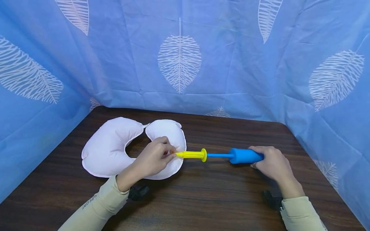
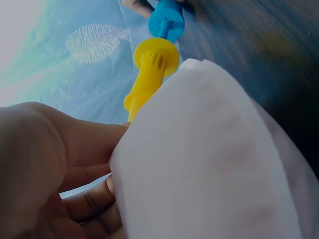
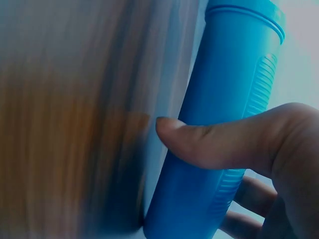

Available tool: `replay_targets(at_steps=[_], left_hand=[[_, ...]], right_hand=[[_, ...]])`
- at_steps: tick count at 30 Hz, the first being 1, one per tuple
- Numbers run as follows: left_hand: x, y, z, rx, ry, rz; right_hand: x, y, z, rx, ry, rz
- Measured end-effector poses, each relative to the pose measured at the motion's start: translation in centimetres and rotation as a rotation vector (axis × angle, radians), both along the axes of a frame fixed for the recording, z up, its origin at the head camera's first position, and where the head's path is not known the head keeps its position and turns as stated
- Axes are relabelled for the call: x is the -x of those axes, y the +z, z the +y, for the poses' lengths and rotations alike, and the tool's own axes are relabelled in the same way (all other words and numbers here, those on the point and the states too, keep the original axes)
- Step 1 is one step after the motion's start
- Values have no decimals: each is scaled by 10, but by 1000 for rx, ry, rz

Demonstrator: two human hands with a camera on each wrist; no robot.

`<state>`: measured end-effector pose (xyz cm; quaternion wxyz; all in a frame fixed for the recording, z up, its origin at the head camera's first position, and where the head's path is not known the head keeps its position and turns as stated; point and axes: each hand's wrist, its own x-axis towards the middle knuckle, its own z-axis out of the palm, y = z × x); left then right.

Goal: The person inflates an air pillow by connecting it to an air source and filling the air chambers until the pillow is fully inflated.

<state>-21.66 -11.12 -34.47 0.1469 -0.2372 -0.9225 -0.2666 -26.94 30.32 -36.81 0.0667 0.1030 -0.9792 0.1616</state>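
A pale, puffed-up U-shaped neck pillow (image 1: 107,150) lies on the table. My left hand (image 1: 153,157) is over its right arm, thumb and fingers pinching at the pillow's valve, where the tip of a hand pump's yellow nozzle end (image 1: 193,155) meets it. Fingers and fabric mostly hide the valve. A thin blue rod joins the yellow end to the pump's blue barrel (image 1: 245,156). My right hand (image 1: 273,162) grips that barrel from the right, and its thumb (image 3: 199,144) lies across the ribbed blue barrel (image 3: 234,74) in the right wrist view.
The dark wood table (image 1: 219,199) has blue curtains (image 1: 225,64) with white leaf prints behind it and on both sides. A black wrist camera (image 1: 139,192) sits under the left wrist, and another (image 1: 271,199) by the right.
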Motion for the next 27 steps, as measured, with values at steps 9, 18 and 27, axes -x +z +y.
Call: replay_targets(at_steps=[9, 18, 27], left_hand=[[-1, 0, -1, 19, -18, 52], [-2, 2, 0, 33, -27, 50], [-1, 0, -2, 40, -36, 96]], right_hand=[[-16, 3, -69, -36, 156, 43], [-12, -1, -53, -30, 122, 61], [3, 0, 4, -15, -15, -41]])
